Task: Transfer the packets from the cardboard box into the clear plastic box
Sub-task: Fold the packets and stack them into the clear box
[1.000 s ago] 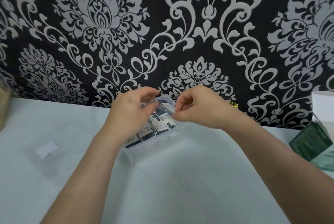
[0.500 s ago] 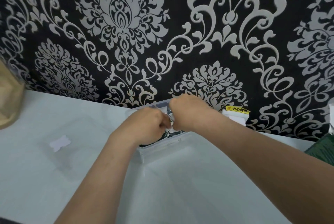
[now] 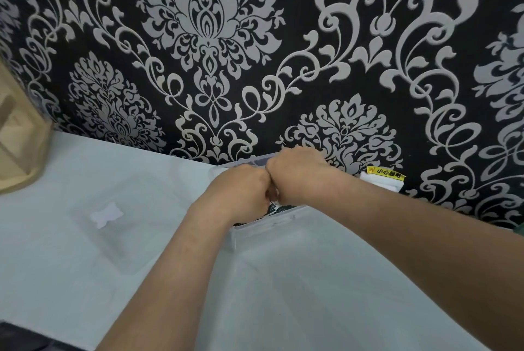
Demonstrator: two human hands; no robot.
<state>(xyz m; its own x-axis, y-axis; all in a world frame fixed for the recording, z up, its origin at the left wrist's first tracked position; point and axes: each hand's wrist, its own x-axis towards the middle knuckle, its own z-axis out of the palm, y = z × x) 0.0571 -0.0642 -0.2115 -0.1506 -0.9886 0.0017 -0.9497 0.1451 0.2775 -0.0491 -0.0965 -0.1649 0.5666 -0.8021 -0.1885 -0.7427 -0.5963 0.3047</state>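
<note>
Both forearms reach from the near edge toward the back edge of the tabletop (image 3: pixel 85 265), where the clear plastic box (image 3: pixel 263 227) sits by the patterned wall. The left hand (image 3: pixel 241 192) and right hand (image 3: pixel 297 172) meet knuckle to knuckle above it, fingers curled down among the packets (image 3: pixel 279 206). Whether they grip any is hidden.

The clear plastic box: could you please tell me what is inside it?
Dark printed packets show just behind the near wall of the clear plastic box. The left hand and right hand reach in and cover the rest, so the count is hidden.
</note>
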